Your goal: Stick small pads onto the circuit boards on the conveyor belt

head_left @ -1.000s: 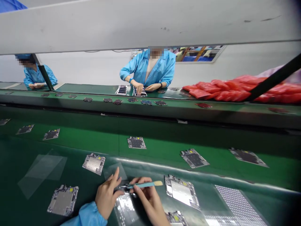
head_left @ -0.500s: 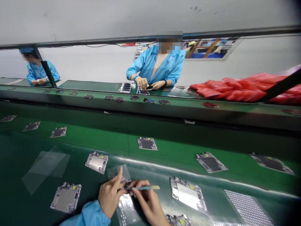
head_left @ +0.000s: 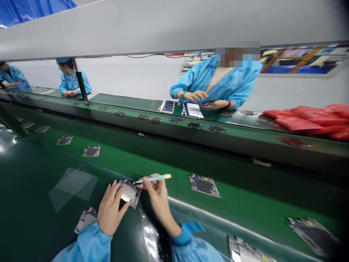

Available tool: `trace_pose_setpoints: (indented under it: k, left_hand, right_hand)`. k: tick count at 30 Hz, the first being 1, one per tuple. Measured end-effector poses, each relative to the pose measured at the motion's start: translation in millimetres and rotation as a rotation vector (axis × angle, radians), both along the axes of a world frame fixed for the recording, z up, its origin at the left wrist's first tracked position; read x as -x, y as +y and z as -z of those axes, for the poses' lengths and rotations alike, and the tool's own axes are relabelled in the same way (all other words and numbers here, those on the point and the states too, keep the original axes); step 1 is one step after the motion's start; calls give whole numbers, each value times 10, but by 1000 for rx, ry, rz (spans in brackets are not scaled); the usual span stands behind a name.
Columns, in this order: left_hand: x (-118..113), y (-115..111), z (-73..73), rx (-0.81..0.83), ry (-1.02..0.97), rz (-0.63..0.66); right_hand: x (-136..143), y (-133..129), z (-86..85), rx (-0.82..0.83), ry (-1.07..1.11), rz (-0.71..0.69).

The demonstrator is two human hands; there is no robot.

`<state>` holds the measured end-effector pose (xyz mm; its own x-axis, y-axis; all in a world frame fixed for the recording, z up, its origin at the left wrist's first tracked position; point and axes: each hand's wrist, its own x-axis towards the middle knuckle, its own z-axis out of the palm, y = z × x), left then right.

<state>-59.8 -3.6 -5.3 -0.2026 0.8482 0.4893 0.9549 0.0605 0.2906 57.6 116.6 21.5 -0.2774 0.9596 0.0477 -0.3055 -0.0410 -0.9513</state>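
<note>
A circuit board [head_left: 130, 194] with a silvery shield plate and a yellow mark lies on the green bench. My left hand [head_left: 112, 208] rests at its left side with fingers spread, fingertips and thumb touching the edge. Between the thumb and fingers of my right hand [head_left: 158, 196] is a slim pale-blue pen-like tool [head_left: 154, 178] with a cream end. Its thin tip points left to the board's upper right corner, near the yellow mark; whether it touches is unclear. A second board [head_left: 85, 219] is partly hidden behind my left sleeve. A glossy clear strip [head_left: 149, 236] lies between my forearms.
Overlapping clear film sheets [head_left: 73, 185] lie left of my hands. Several boards, one [head_left: 204, 185] nearby, lie along the green belt [head_left: 163, 160]. Another board [head_left: 245, 251] sits at lower right. Across the line, a co-worker [head_left: 218, 80] handles an item beside red bags [head_left: 308, 118].
Both hands have moved from the clear strip up to the board beyond it. The left hand has spread its fingers there, and the tool's tip now reaches that board. The view has shifted left.
</note>
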Motion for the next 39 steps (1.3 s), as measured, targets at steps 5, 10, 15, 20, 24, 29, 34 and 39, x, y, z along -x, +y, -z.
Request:
trace_pose_setpoints:
  k: [5, 10, 15, 20, 24, 29, 34, 39]
  left_hand:
    - [41, -44, 218, 111, 136, 50]
    - [-3, -28, 215, 130, 105, 66]
    - [21, -10, 108, 174, 60, 84]
    - [46, 24, 22, 205, 62, 102]
    - [38, 68, -25, 229, 107, 109]
    - [39, 103, -38, 241, 109, 108]
    - [122, 30, -59, 152, 89, 141]
    - [68, -178, 50, 113, 203, 109]
  right_hand:
    - [362, 82, 302, 5, -47, -19]
    - [280, 66, 362, -9, -94, -66]
    - [270, 23, 348, -38, -133, -95]
    - [274, 17, 348, -45, -142, -82]
    - [301, -6, 350, -28, -120, -41]
    - [254, 98, 233, 27, -6, 203]
    - [-328, 240, -193, 75, 68, 289]
    - [-1478, -80, -217, 131, -143, 181]
